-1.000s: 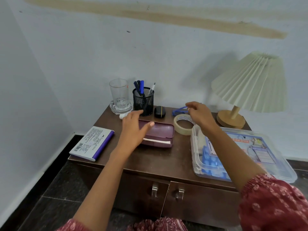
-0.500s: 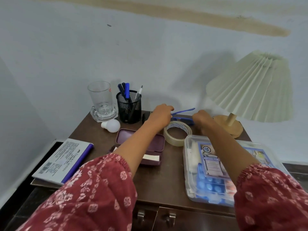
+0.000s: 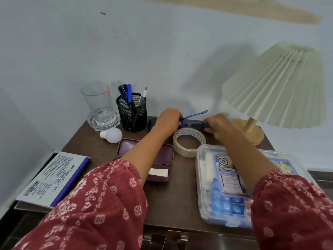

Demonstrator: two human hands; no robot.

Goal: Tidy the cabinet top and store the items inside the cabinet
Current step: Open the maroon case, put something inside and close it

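One dark brown wooden cabinet (image 3: 100, 141) carries everything, its flat top matt and smooth. At its right rear corner stands one lamp with a cream pleated shade (image 3: 281, 87) on a round pale wooden base. Along the right edge lies one clear rectangular plastic box (image 3: 203, 177) with rounded corners, holding blue blister packs and printed leaflets; the right forearm crosses over it. At the front left corner one flat white and purple cardboard box (image 3: 54, 179) overhangs the edge. Near the middle lies one open maroon hard-shell glasses case (image 3: 162, 159), partly hidden under the left forearm. Just behind it, towards the rear edge, sits one ring of clear adhesive tape (image 3: 189, 143), touching the plastic box or nearly so. At the left rear corner stands one clear drinking glass (image 3: 98, 101) on a thick glass coaster, with one black wire-mesh pen holder (image 3: 132, 114) beside it holding about four pens. One white rounded light bulb (image 3: 111, 135) lies in front of the glass. One small dark rounded object (image 3: 151, 123) peeps out behind the left wrist.

One pair of blue plastic glasses (image 3: 192, 123) sits by the rear edge, behind the tape, one arm sticking up. The left hand (image 3: 167, 121) pinches its left end; the right hand (image 3: 216, 126) grips its right end.
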